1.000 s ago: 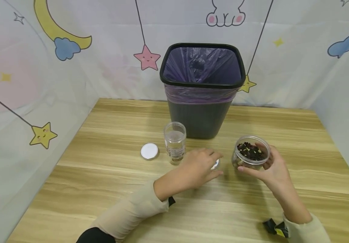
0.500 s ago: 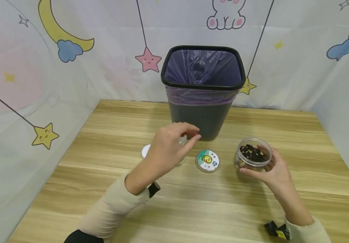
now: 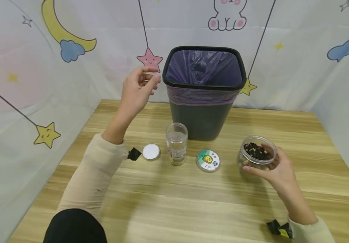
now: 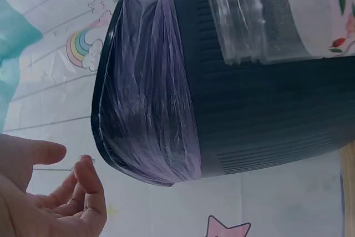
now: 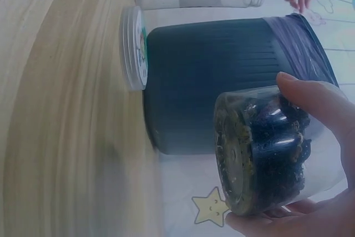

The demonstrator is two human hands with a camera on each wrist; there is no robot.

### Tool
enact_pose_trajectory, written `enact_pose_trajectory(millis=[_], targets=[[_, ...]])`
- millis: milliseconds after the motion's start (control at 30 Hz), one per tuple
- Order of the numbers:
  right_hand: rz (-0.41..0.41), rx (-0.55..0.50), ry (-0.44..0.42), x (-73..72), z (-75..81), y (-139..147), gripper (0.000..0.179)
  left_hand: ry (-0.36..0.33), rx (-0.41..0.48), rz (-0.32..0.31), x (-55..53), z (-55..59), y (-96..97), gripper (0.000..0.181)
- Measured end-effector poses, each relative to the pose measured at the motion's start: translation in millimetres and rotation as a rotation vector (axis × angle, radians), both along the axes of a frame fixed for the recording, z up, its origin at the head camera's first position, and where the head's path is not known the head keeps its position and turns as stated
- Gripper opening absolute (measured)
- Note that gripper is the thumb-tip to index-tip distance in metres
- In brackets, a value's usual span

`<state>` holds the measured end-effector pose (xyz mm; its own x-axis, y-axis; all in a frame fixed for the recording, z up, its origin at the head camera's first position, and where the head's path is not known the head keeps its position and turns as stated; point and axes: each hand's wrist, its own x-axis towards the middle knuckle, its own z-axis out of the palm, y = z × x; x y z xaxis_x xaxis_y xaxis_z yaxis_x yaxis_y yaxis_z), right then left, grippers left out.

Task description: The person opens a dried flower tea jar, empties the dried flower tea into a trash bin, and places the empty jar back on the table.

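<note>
My right hand (image 3: 280,172) grips a clear plastic jar (image 3: 247,162) around its side. Dark dried pieces with pale bits fill much of it, and its top is uncovered. In the right wrist view the jar's bottom (image 5: 233,159) shows, clear of the table. My left hand (image 3: 136,87) is raised beside the bin's left rim, fingers loosely bent, with nothing visible between them. A round lid (image 3: 208,160) with a green and yellow cartoon print lies between the jar and a tall clear jar (image 3: 176,145). That tall jar stands upright and uncovered.
A dark bin (image 3: 200,118) with a purple liner stands at the back of the wooden table (image 3: 174,206). A white round lid (image 3: 151,152) lies left of the tall jar. Behind hangs a printed curtain (image 3: 113,37).
My left hand has moved from the printed lid up and left, past the tall jar, to beside the bin's rim. The right hand keeps hold of its jar, shifted slightly right.
</note>
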<state>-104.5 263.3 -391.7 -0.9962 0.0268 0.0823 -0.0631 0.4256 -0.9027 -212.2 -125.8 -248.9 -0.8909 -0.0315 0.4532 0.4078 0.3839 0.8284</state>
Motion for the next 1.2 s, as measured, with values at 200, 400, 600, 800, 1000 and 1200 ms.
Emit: enact_pose_trajectory(millis=[200, 400, 600, 800, 1000, 1200], targets=[[-0.002, -0.029, 0.005, -1.7, 4.2, 0.5, 0.088, -0.142, -0.103, 0.052, -45.2, 19.5, 8.5, 0.043], [0.006, -0.048, 0.036, -3.3, 9.1, -0.4, 0.088, -0.281, -0.431, 0.154, -73.9, 30.5, 19.1, 0.056], [0.028, -0.079, 0.089, -8.5, 19.6, -1.5, 0.086, -0.359, -0.489, 0.135, -84.5, 31.6, 21.2, 0.051], [0.033, -0.208, 0.154, -19.1, 41.3, 1.5, 0.085, -0.415, -0.338, 0.076, -85.2, 31.4, 22.3, 0.046], [0.017, -0.265, 0.203, -36.2, 69.1, 2.2, 0.087, -0.426, -0.217, 0.054, -83.7, 26.8, 23.3, 0.045], [-0.033, -0.352, 0.242, -55.0, 101.4, -3.5, 0.086, -0.362, -0.249, 0.063, -84.1, 22.8, 22.7, 0.046]])
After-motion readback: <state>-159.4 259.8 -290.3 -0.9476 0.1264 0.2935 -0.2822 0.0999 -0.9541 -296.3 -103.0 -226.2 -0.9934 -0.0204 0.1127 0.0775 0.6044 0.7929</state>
